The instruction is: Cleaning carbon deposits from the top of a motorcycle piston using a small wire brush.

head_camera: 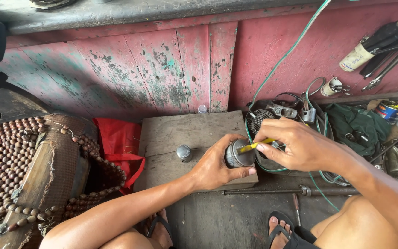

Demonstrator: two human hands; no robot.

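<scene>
My left hand [217, 166] grips a small dark metal cylinder [238, 154] over the right end of a low wooden block [176, 133]. My right hand [295, 143] pinches a thin yellow-handled tool [255, 145] whose tip rests on the open face of the cylinder. A small round metal cap [183, 152] lies on the block just left of my left hand. A green wire [282, 60] runs down from above to behind my right hand.
A wooden bead seat mat [10, 157] lies at left, beside a red bag [118, 140]. Pliers, wrenches and small cans [388, 44] clutter the right side. A long metal rod [291, 190] lies on the floor by my sandalled feet [282, 230]. A worn red wooden wall [162, 69] stands behind.
</scene>
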